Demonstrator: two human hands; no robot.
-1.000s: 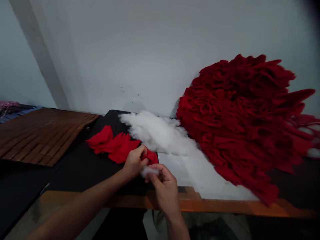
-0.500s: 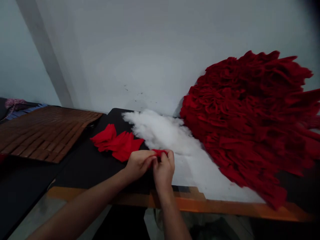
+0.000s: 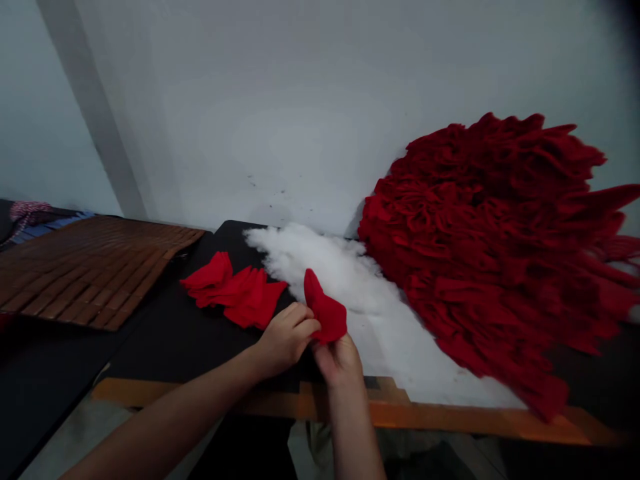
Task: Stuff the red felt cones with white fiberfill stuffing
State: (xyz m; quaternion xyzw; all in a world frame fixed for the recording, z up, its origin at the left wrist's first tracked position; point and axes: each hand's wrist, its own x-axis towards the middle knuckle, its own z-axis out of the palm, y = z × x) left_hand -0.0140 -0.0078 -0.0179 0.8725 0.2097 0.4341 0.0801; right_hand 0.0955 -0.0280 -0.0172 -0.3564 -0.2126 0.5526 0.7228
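Note:
My left hand and my right hand meet just above the table's near edge, both pinched on a small red felt piece that stands up between them, puffed and pointed at its top. A heap of white stuffing lies right behind it on the black tabletop. To the left of my hands are a few flat red felt pieces. A big pile of red felt pieces leans against the wall on the right.
A brown slatted mat covers the table's left side, with patterned cloth beyond it. The orange wooden table edge runs across the front. A white wall stands close behind.
My right hand pushed a tuft of white stuffing into the red piece, then both hands closed on it; now the piece stands upright and puffed between my fingers.

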